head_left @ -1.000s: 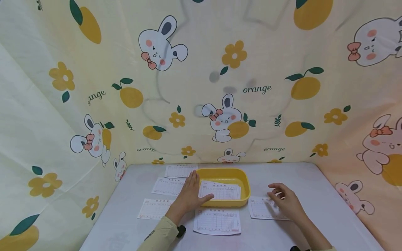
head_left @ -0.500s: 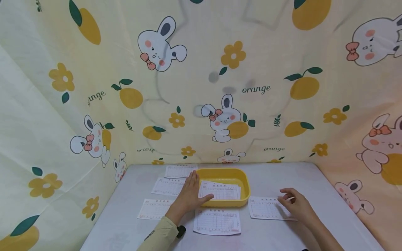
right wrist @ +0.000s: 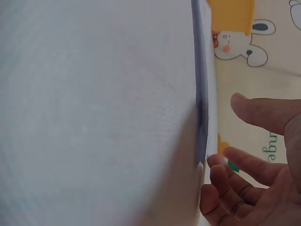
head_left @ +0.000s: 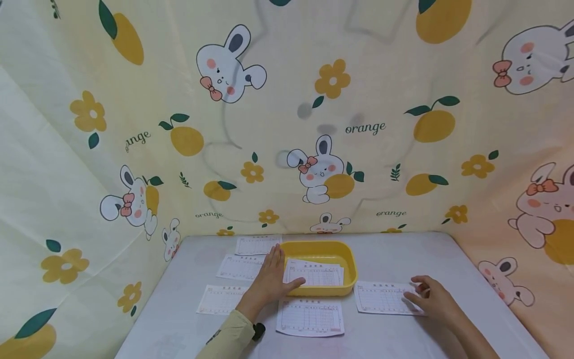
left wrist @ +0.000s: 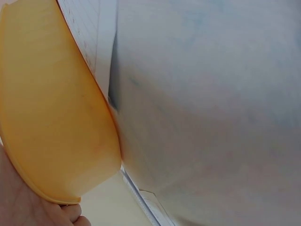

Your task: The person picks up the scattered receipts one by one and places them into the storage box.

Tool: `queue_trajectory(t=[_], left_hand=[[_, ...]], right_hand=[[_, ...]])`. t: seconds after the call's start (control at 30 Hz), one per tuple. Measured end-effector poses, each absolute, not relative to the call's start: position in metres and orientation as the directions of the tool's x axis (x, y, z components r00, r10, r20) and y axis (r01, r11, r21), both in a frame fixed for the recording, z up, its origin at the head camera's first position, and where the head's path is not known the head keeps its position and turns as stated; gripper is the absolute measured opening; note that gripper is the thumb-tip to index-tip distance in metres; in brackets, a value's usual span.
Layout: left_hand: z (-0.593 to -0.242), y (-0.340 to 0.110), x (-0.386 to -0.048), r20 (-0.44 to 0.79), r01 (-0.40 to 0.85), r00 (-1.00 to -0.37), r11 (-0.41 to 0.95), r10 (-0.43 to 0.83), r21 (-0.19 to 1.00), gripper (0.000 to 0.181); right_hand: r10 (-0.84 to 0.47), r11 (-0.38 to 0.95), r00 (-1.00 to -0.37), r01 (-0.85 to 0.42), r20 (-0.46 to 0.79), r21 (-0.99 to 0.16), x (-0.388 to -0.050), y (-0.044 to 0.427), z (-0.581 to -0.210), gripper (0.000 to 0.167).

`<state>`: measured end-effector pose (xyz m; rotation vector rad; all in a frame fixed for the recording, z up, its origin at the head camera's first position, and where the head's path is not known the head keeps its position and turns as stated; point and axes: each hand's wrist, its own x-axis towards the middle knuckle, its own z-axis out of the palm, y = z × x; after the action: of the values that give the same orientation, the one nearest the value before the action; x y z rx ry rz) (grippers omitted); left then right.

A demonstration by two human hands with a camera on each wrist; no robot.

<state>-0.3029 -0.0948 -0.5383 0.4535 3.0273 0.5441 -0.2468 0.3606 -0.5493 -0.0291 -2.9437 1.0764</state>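
In the head view, my left hand lies against the left side of a yellow plastic tray, its fingers straight and its thumb across the front rim. A small pile of printed paper forms lies in the tray. My right hand is at the right end of another printed form, to the right of the tray. In the right wrist view, the thumb stands apart from the loosely bent fingers, with nothing between them. Whether the fingers touch that form cannot be told.
Left of the tray lie three more forms: one at the back, one in the middle and one nearer. Another form lies in front of the tray. A patterned cloth hangs behind the white table.
My right hand has moved right and slightly nearer along the right form, uncovering more of its printing. The left hand, the tray and the papers have stayed in place.
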Motion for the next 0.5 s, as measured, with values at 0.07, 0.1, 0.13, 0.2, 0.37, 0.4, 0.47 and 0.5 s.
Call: queue_trajectory(t=[0.07, 0.1, 0.13, 0.2, 0.37, 0.4, 0.47, 0.5], left_hand=[[-0.5393, -0.0952, -0.3031, 0.02, 0.282, -0.956, 0.897, 0.292, 0.341, 0.122], [-0.5398, -0.0954, -0.3031, 0.02, 0.283, -0.956, 0.898, 0.294, 0.338, 0.122], [-0.5404, -0.0956, -0.3032, 0.021, 0.286, -0.955, 0.897, 0.296, 0.337, 0.122], [-0.5409, -0.0958, -0.3032, 0.02, 0.288, -0.954, 0.898, 0.298, 0.333, 0.122], [-0.5412, -0.0958, -0.3035, 0.02, 0.291, -0.953, 0.899, 0.302, 0.326, 0.121], [-0.5413, -0.0958, -0.3036, 0.02, 0.292, -0.953, 0.9, 0.302, 0.324, 0.121], [-0.5412, -0.0957, -0.3041, 0.021, 0.292, -0.953, 0.902, 0.301, 0.319, 0.122], [-0.5411, -0.0957, -0.3042, 0.021, 0.292, -0.953, 0.903, 0.301, 0.317, 0.122]], right_hand=[[0.012, 0.77, -1.0, 0.01, -0.001, -0.637, -0.2466, 0.3623, -0.5504, 0.066], [0.01, 0.775, -1.0, 0.007, 0.002, -0.632, -0.2466, 0.363, -0.5508, 0.066], [0.011, 0.78, -1.0, 0.009, -0.001, -0.626, -0.2464, 0.3637, -0.5513, 0.067], [0.013, 0.783, -1.0, 0.02, -0.015, -0.621, -0.246, 0.3643, -0.5508, 0.067], [0.053, 0.773, -0.992, 0.111, -0.111, -0.625, -0.2468, 0.3635, -0.5489, 0.074], [0.062, 0.77, -0.989, 0.131, -0.131, -0.624, -0.2473, 0.3631, -0.5486, 0.077], [0.073, 0.77, -0.985, 0.154, -0.155, -0.619, -0.248, 0.3623, -0.5481, 0.082], [0.074, 0.77, -0.984, 0.158, -0.16, -0.618, -0.2481, 0.3621, -0.5482, 0.084]])
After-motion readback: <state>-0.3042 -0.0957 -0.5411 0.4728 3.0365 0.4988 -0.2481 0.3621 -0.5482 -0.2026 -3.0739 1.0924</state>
